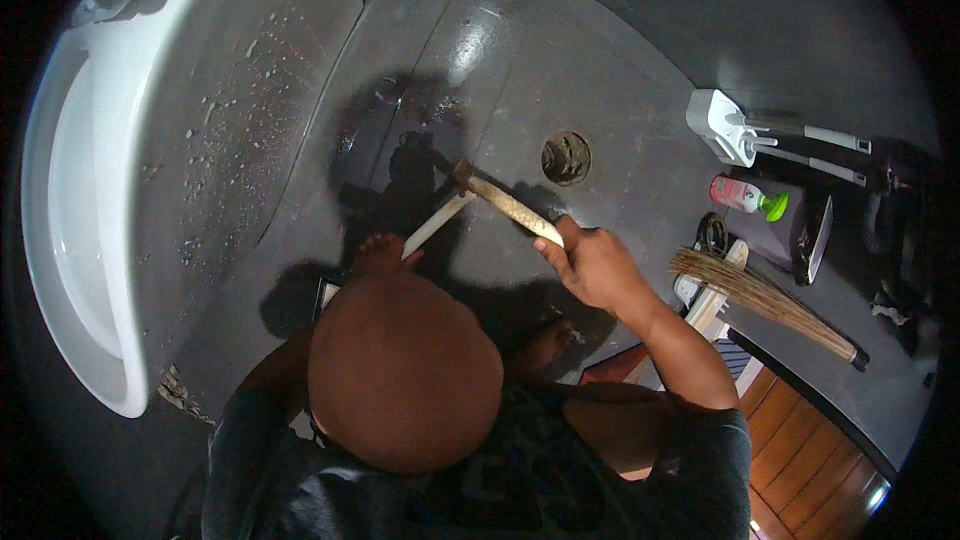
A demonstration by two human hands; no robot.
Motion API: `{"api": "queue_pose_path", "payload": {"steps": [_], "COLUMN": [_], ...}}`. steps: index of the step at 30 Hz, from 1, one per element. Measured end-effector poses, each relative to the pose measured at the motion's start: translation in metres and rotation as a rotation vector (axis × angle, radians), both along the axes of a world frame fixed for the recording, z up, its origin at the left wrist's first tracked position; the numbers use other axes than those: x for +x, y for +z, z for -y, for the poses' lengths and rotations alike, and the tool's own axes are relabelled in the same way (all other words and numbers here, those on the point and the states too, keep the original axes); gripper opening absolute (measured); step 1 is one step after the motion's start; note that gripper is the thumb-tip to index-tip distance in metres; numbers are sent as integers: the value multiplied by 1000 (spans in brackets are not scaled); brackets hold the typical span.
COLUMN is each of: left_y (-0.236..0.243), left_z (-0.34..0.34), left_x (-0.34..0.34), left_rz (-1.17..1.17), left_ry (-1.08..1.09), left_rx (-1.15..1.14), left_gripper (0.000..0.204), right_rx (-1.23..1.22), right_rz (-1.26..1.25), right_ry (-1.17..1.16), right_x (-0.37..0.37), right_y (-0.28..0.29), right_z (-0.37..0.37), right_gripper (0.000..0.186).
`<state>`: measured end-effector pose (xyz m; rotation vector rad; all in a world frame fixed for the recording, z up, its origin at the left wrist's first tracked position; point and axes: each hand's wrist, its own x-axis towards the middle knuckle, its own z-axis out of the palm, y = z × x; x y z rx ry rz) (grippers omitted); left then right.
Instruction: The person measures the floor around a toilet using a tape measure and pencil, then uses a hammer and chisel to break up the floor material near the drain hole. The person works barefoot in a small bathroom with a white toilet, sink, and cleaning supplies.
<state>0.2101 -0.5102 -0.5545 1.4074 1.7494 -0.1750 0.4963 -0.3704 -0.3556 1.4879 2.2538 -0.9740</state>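
My right hand (597,265) is closed round the pale handle of a hammer (512,210), whose dark head hangs over the grey tiled floor. A thin white rod or pipe (438,224) slants up from beside my bare foot (379,252). Its far end meets or overlaps the hammer head; whether they touch I cannot tell. My raised knee (405,375) fills the lower middle and hides my left hand, so what it holds does not show. Part of my left forearm (285,365) appears beside that knee.
A white basin (140,230) curves along the left; its grey side is spattered. A round drain hole (567,158) lies ahead. Toilet brushes in a white holder (722,127), a pink bottle with green top (738,195) and a stick broom (765,300) are at the right.
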Motion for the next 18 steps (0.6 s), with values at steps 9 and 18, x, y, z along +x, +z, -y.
{"api": "queue_pose_path", "payload": {"steps": [9,18], "left_y": [1,-22], "left_z": [6,21], "left_x": [-1,-8], "left_rz": [-5,8], "left_ry": [-4,59], "left_rx": [-1,76], "left_gripper": [58,66], "right_rx": [-24,-29], "right_rz": [0,5], "right_ry": [-72,-66], "right_x": [3,3], "right_y": [5,12], "right_z": [-2,-12], "right_gripper": [43,42]}}
